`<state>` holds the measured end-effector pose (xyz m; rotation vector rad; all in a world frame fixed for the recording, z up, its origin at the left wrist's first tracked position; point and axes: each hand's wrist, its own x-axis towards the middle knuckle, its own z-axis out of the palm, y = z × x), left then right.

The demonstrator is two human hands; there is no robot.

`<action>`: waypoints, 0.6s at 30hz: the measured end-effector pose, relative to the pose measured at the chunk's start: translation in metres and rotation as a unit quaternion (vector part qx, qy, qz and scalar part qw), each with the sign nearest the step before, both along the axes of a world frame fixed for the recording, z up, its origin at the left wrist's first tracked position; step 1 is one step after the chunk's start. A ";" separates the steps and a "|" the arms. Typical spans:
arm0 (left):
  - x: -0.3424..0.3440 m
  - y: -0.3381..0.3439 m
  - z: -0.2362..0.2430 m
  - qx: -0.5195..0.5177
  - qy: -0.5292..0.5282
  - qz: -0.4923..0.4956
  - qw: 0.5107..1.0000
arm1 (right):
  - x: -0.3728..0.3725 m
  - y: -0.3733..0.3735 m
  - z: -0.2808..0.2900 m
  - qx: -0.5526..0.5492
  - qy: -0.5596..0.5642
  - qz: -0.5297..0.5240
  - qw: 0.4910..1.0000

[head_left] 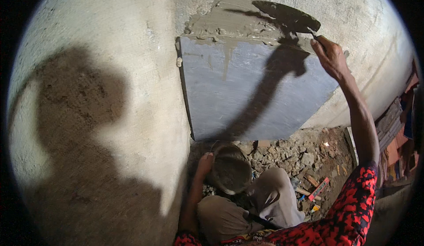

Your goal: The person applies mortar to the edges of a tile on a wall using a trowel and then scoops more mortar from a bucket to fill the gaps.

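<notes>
Right hand (331, 56): we note the fingers clamped on the handle of the trowel (287, 17), whose dark blade lies aslant above the right part of the grey slab (216, 100). The blade's shadow falls clear of its tip, so we read the tip as standing off the wall (366, 38); contact near the heel we cannot tell. The slab lies against the wall, its left edge beside the inner corner, its lower edge over the rubble (304, 155). Wet mortar (234, 25) covers the wall along the slab's upper edge, ridged and lumpy, with one run down the slab's face.

On technique, our judgement: tilt the blade slightly, press firmly into the wall and draw long, even strokes, knocking down the ridges. Go lightly at the slab's upper edge so that it is not jarred, and wipe the run before it stiffens.

Container: one round bucket (233, 192), by the wall's inner corner, between the slab and the person's knees. It contains dull grey mortar; depth unclear in the shade. Left hand (205, 163): fingers curled tight at its left side; whether they clamp rim or wire handle, we cannot tell.
</notes>
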<state>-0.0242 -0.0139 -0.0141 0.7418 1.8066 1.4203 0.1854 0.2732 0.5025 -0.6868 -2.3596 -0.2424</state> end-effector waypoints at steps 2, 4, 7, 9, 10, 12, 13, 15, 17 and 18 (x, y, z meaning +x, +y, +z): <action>0.005 0.003 0.004 -0.003 0.072 0.006 0.997 | -0.018 -0.021 -0.022 -0.047 0.061 0.083 0.994; 0.008 0.005 0.009 -0.007 0.058 0.003 0.998 | -0.043 -0.054 -0.030 -0.140 0.072 0.119 0.980; 0.001 -0.002 0.000 -0.005 0.058 0.024 0.998 | -0.085 -0.083 -0.032 -0.024 0.046 0.166 0.985; 0.002 -0.001 0.009 0.006 0.065 0.041 0.997 | -0.104 -0.089 -0.043 0.021 0.057 0.197 0.979; 0.018 0.006 0.028 -0.020 0.058 0.039 0.997 | -0.102 -0.089 -0.050 0.045 0.055 0.187 0.980; 0.021 0.005 0.044 -0.049 0.061 0.051 0.996 | -0.108 -0.091 -0.060 0.055 0.040 0.172 0.983; 0.020 0.002 0.042 -0.031 0.058 0.053 0.996 | -0.109 -0.093 -0.061 0.056 0.042 0.174 0.982; 0.017 0.001 0.038 -0.013 0.057 0.054 0.997 | -0.108 -0.093 -0.061 0.046 0.009 0.137 0.989; 0.013 -0.003 0.030 -0.022 0.047 0.039 0.998 | -0.106 -0.088 -0.060 0.031 0.017 0.134 0.990; 0.011 -0.003 0.022 -0.024 0.046 0.036 0.998 | -0.102 -0.084 -0.057 0.021 0.024 0.130 0.991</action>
